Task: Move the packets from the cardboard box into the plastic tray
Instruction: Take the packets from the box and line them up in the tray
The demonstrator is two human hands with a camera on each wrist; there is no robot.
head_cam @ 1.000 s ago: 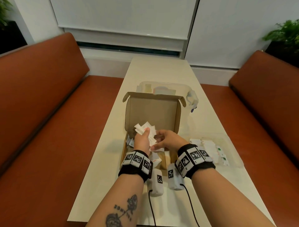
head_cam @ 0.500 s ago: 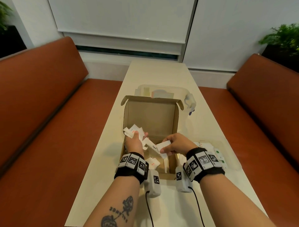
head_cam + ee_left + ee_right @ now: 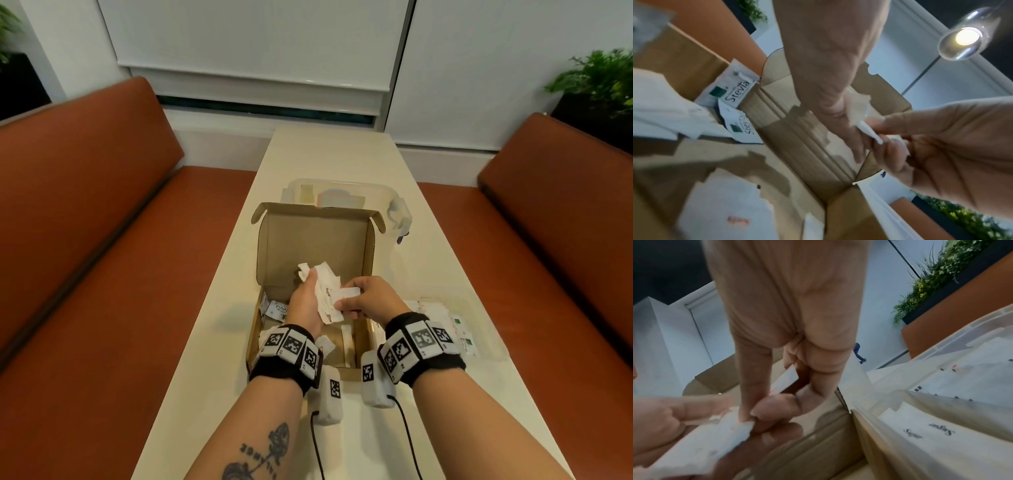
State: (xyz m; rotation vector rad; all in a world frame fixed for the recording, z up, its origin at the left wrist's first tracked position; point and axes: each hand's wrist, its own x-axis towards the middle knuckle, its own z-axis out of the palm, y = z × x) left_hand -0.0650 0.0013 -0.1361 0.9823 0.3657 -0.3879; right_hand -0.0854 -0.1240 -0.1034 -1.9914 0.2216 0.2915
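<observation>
An open cardboard box [image 3: 315, 246] stands mid-table with its lid upright; loose white packets [image 3: 275, 310] lie inside, some marked Stevia [image 3: 737, 87]. Over the box my left hand [image 3: 310, 291] grips a fanned bundle of white packets [image 3: 323, 277]. My right hand [image 3: 356, 301] touches that bundle and pinches a single packet [image 3: 349, 293] between thumb and fingers; the right wrist view shows this packet [image 3: 787, 379] too. The clear plastic tray [image 3: 496, 346] lies right of the box and holds sugar packets [image 3: 920, 433].
A clear lidded plastic container [image 3: 342, 193] stands right behind the box lid. Orange bench seats [image 3: 102, 274] run along both sides of the narrow table [image 3: 329, 154]. Cables trail from the wrist cameras toward the near table edge.
Half a second ago my right hand had drawn a packet away to the right; now it is back against the bundle in my left hand, still pinching a packet.
</observation>
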